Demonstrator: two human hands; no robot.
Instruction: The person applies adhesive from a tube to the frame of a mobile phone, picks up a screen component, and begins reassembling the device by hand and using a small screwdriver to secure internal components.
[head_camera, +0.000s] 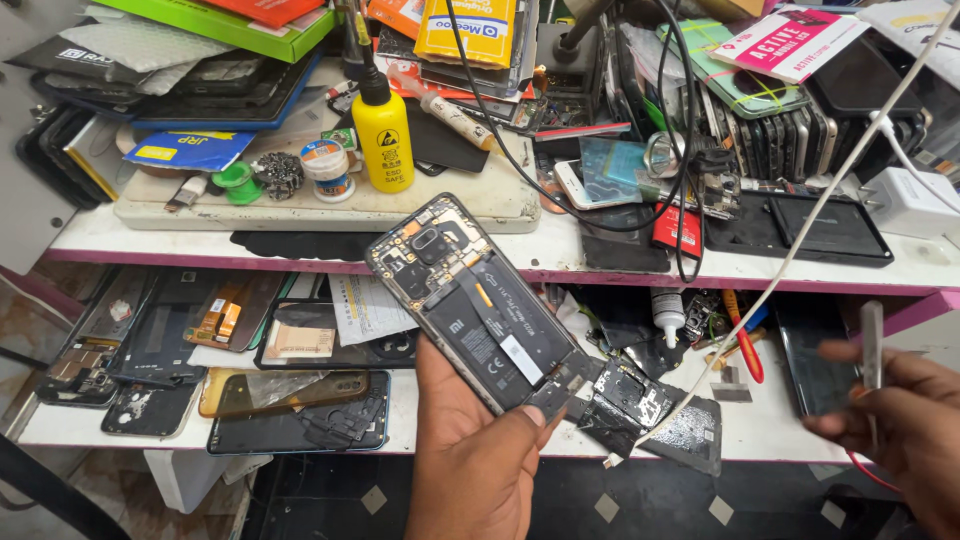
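Left hand (470, 450) cupped one opened smartphone (480, 305) from below, thumb pressed on its lower edge. The back cover was off and the phone tilted face-down toward me, apparently so the battery and boards could be read. It hung over the lower shelf (400, 400), near centre.

Right hand (900, 420) sat at the near right, fingers pinched on one pair of metal tweezers (872, 345), tips upright, well apart from the phone.

On the far counter (300, 230) I counted one yellow dispenser bottle (382, 130). One white cable (800, 240) crossed the right side.
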